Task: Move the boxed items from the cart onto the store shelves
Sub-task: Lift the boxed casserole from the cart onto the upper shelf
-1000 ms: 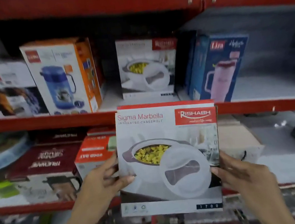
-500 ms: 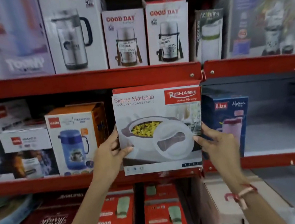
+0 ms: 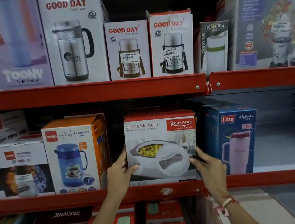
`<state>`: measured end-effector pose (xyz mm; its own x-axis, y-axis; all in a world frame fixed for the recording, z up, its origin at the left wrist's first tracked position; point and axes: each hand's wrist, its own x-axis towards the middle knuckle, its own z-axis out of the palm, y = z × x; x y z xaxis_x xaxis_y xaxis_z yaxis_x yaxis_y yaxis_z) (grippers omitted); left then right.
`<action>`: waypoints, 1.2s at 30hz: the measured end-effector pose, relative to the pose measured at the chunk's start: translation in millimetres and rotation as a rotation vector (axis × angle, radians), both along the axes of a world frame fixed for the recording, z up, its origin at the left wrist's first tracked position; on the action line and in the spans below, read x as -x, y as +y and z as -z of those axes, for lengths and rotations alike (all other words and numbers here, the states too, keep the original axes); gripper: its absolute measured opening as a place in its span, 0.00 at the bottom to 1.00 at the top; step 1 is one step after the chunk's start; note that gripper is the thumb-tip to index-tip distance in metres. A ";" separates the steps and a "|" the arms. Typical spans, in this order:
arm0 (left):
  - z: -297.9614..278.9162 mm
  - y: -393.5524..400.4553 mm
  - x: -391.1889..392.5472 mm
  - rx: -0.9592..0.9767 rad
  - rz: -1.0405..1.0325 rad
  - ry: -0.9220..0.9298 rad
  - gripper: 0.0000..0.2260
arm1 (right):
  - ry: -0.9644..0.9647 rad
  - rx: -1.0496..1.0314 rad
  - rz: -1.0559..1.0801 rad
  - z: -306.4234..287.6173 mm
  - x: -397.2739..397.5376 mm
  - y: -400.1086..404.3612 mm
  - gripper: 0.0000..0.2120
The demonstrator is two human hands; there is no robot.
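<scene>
1. Both hands clamp the Sigma Marbella casserole box (image 3: 162, 146): the left hand (image 3: 118, 174) grips its lower left edge, thumb across the front, and the right hand (image 3: 208, 166) grips its lower right edge.
2. It stands upright with its printed face toward the camera, roughly square, its bottom edge hidden behind the lip of the red middle shelf (image 3: 97, 195).
3. On that shelf it sits between the orange Cello jug box (image 3: 76, 154), which is to its left, and the blue Liza tumbler box (image 3: 235, 139), which is to its right.
4. Above it, the upper shelf (image 3: 87, 93) carries Good Day flask boxes (image 3: 128, 50).
5. Half a second ago the box was held out in front of the shelf lip; now it is set back into the shelf opening.
</scene>
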<state>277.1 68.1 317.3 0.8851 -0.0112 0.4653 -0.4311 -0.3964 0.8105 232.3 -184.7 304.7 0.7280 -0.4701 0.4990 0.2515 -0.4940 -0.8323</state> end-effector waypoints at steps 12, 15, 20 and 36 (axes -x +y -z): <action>6.8 -7.2 23.6 0.143 0.116 0.099 0.24 | 0.250 -0.043 -0.350 -11.8 20.5 12.4 0.32; 6.4 -3.3 25.2 0.124 0.077 0.101 0.23 | 0.241 0.056 -0.312 -14.7 30.8 12.7 0.33; 8.9 -5.3 34.0 0.055 0.083 0.145 0.25 | 0.260 0.116 -0.251 -10.1 36.0 11.8 0.34; 4.6 -216.3 91.0 -0.090 0.489 0.264 0.28 | -0.034 -0.177 0.042 3.3 37.1 -91.7 0.38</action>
